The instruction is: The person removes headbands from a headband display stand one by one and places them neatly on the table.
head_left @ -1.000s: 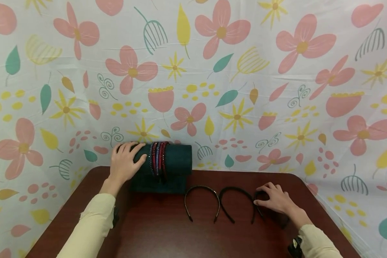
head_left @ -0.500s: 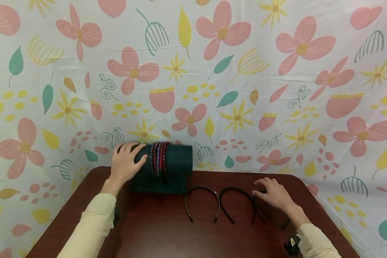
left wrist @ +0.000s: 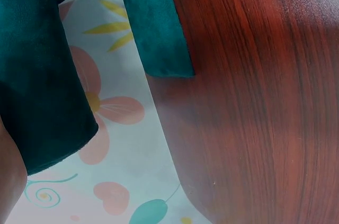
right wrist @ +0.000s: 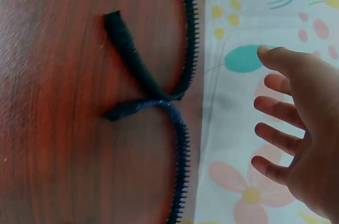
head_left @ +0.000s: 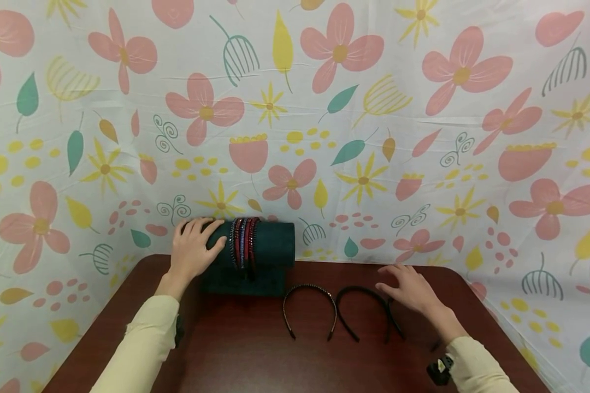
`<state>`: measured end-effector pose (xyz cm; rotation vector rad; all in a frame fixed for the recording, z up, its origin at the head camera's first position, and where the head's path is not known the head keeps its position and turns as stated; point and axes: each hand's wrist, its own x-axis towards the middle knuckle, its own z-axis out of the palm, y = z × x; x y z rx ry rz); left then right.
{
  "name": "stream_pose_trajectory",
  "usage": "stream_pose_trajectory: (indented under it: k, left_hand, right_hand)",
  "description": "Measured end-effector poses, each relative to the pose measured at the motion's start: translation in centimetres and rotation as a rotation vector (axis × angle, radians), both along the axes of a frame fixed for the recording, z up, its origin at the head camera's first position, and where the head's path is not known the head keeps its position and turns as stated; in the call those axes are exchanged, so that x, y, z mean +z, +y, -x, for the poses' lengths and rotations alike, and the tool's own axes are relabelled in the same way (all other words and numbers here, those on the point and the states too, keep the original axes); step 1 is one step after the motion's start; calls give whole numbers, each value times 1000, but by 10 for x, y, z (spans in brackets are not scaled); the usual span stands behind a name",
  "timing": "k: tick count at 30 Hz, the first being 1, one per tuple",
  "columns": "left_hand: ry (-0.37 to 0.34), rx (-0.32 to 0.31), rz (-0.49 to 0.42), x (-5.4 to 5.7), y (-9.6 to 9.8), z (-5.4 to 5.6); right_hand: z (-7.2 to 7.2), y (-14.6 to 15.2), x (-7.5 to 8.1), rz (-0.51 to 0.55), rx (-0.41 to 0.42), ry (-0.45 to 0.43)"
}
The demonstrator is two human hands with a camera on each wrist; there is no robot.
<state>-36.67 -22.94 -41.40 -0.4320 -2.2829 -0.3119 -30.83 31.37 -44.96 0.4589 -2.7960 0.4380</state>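
Note:
My left hand [head_left: 192, 251] grips the left end of a dark green velvet display stand [head_left: 275, 243], fingers over its roll and thumb in front. Several red, blue and dark beaded bands [head_left: 246, 240] circle the roll. In the left wrist view, the roll [left wrist: 47, 86] fills the left side, with part of the hand at the edge. My right hand [head_left: 413, 289] hovers with fingers spread, holding nothing, over the rightmost headband [head_left: 395, 322], hiding much of it. In the right wrist view that headband [right wrist: 183, 155] is dark blue and toothed, its end meeting a black headband [right wrist: 192, 33].
A thin beaded headband [head_left: 308, 285] lies left of the black one on the brown table [head_left: 246, 349]. Behind the table's far edge hangs a flower-print cloth [head_left: 295, 109]. The stand's flat base [left wrist: 159, 33] rests near that edge.
My right hand has let go of the rightmost headband, lifted off and shifted left and slightly away. My left hand stays on the stand.

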Motion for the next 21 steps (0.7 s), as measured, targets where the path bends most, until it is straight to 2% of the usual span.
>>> stream_pose_trajectory:
  k: [13,21]
  left_hand:
    - [33,-6,-3,-2,0,0]
    - [21,0,0,-1,1,0]
  right_hand:
    - [4,-28,20,0,73,116]
    - [6,-43,31,6,91,115]
